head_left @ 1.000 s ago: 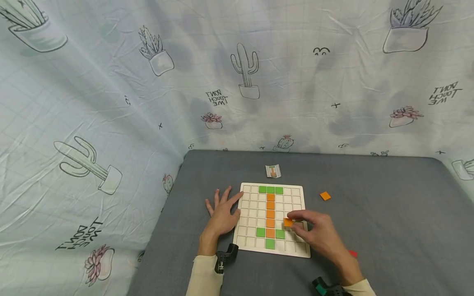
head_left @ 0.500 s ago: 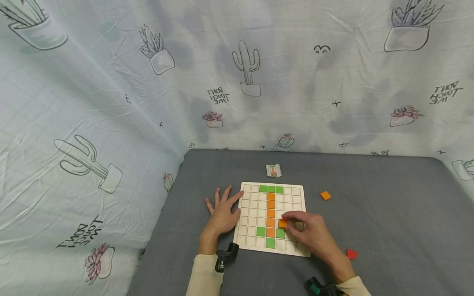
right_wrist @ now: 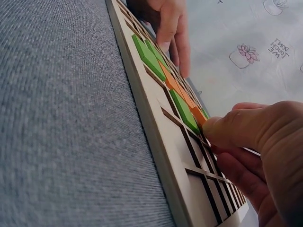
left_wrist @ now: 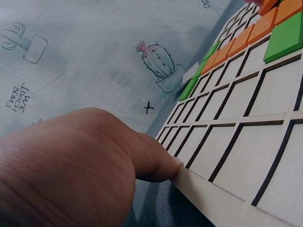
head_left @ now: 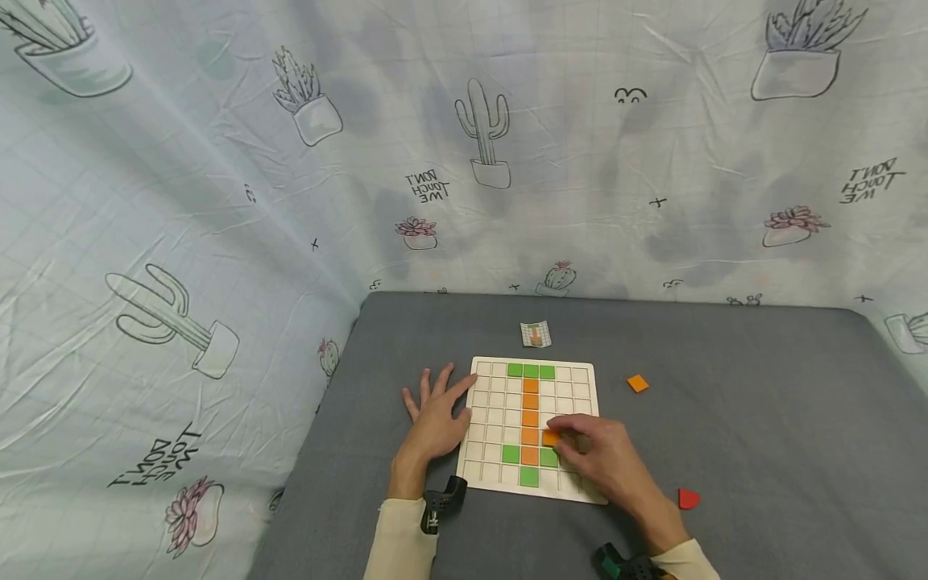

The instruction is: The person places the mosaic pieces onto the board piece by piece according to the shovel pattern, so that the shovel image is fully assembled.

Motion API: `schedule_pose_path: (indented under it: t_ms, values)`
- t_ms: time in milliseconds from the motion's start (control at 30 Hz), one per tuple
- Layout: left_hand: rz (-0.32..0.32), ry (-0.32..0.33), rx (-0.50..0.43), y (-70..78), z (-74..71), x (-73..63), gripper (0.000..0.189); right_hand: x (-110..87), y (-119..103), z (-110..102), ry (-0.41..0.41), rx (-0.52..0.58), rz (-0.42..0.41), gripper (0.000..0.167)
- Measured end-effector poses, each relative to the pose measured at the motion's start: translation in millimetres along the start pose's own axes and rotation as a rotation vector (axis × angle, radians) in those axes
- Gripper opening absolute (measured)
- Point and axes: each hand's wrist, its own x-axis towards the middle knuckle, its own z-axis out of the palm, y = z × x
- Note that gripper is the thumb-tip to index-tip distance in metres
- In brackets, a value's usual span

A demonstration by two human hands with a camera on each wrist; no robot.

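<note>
A pale wooden grid board [head_left: 493,475] lies on the grey table. An upright line of orange tiles [head_left: 531,418] runs down its middle, with green tiles [head_left: 532,371] across the top and more around the bottom. My right hand [head_left: 598,451] pinches an orange square tile [head_left: 551,437] at the cell just right of that line, above a green tile [head_left: 548,457]. Whether the pinched tile sits fully in its cell I cannot tell. My left hand [head_left: 435,423] rests at the board's left edge, fingers spread, thumb touching the rim in the left wrist view.
A small printed card [head_left: 536,334] lies beyond the board. One loose orange tile [head_left: 637,383] is to the right of the board, and a red piece [head_left: 689,499] lies nearer, by my right forearm. A cactus-print curtain [head_left: 580,161] hangs behind the table.
My right hand has moved left across the board with the orange tile, up beside the orange line. The red piece shows more fully now. My left hand has stayed in place.
</note>
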Motion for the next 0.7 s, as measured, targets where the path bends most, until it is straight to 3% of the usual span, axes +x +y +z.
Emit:
schedule_pose_path:
  t_ms: [400,700]
  values:
    - [-0.007,0.007,0.004,2.3,0.5,-0.7,0.059,1.6,-1.3,0.2,-0.005,0.003,-0.016,0.037]
    - [-0.011,0.007,-0.005,3.3,0.0,-1.3,0.060,2.8,-0.5,0.4,0.016,-0.024,-0.085,0.037]
